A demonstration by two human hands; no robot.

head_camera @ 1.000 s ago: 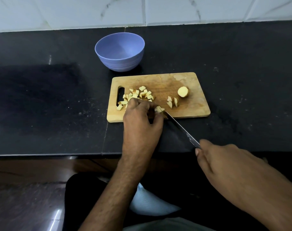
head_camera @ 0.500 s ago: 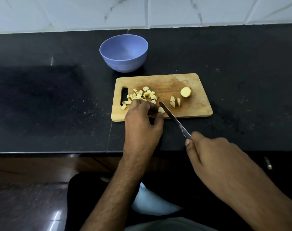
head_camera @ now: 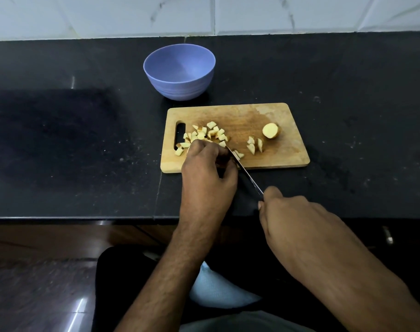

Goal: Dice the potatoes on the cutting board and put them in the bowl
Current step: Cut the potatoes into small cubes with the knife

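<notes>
A wooden cutting board (head_camera: 283, 156) lies on the black counter. Diced potato pieces (head_camera: 204, 135) are heaped at its left end, a few wedges (head_camera: 254, 144) lie in the middle, and a potato half (head_camera: 271, 130) sits at the right. My left hand (head_camera: 206, 171) presses down on a potato piece at the board's front edge; the piece is mostly hidden under my fingers. My right hand (head_camera: 297, 221) grips the knife (head_camera: 247, 173), whose blade lies right beside my left fingertips. The empty purple bowl (head_camera: 179, 71) stands just behind the board.
The black counter (head_camera: 72, 140) stretches wide to the left and right of the board. A white tiled wall (head_camera: 204, 15) rises behind the bowl. The counter's front edge runs under my forearms, with my lap and the floor below.
The knife blade lifted off the board half a second ago and is now back down against my left fingertips. My left hand stays on the piece at the board's front.
</notes>
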